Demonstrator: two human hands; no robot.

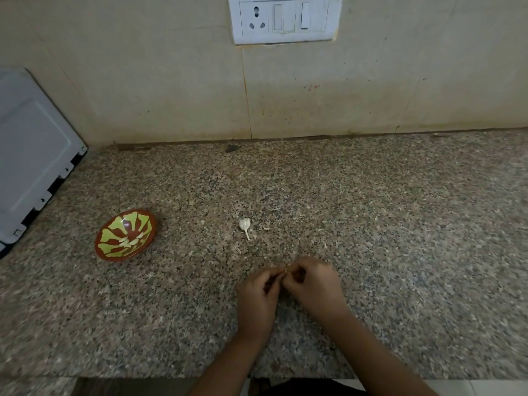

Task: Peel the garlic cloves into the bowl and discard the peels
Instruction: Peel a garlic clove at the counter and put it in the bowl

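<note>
My left hand [258,298] and my right hand [313,284] meet fingertip to fingertip low over the granite counter [400,224]. Together they pinch a small garlic clove [286,271], of which only a pale sliver shows between the fingers. Farther back on the counter lies a white garlic remnant with a thin stem [245,225], apart from both hands. A red bowl with a yellow-green pattern [108,247] stands to the left, with several peeled cloves [130,242] inside it.
Small bits of peel [266,228] lie scattered near the garlic remnant. A white appliance [31,155] stands at the far left against the tiled wall. A switch and socket plate [285,18] is on the wall. The counter's front edge [171,377] runs below my forearms.
</note>
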